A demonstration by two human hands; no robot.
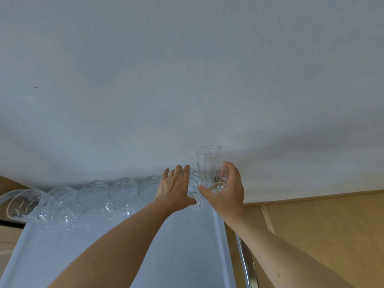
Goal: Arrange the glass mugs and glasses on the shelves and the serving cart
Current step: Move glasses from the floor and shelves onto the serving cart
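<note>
Overhead: right hand (225, 190), fingers curled round a tall clear glass (208, 165), upright against the white wall (187, 80). Left hand (175, 189), fingers straight and together, touches a glass mug (195, 192) ending a mug row (93, 194) on a white shelf (104, 246). Wood panelling (322, 225) at right.

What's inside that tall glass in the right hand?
Nothing shows inside the tall glass; the white wall shows through it. The right hand covers its base, so the bottom stays unseen.
</note>
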